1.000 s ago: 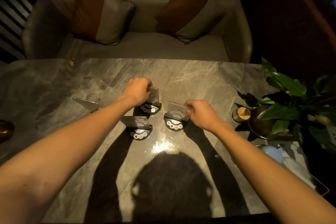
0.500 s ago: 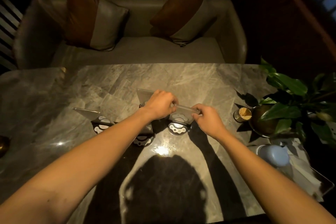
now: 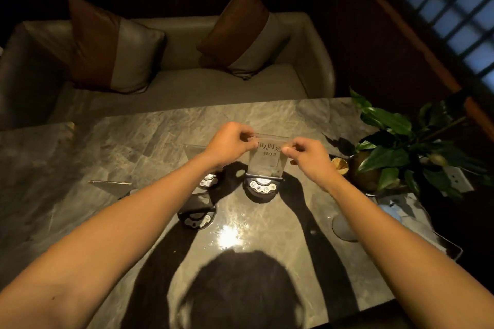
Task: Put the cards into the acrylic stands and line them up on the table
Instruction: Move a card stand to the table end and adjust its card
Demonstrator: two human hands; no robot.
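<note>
A clear acrylic stand with a printed card in it stands upright on its round dark base at the middle of the marble table. My left hand pinches its top left corner and my right hand pinches its top right corner. Another stand sits nearer me to the left. A third stand is partly hidden behind my left forearm, with its clear panel showing above. A fourth clear panel lies further left.
A potted green plant and a small toothpick cup stand at the right edge. A pale blue object and a tray lie beyond my right arm. A sofa with two cushions faces the table's far side.
My left hand left the far left stand and joined my right hand on the right stand. Together they tilted its panel up from slanting to upright.
</note>
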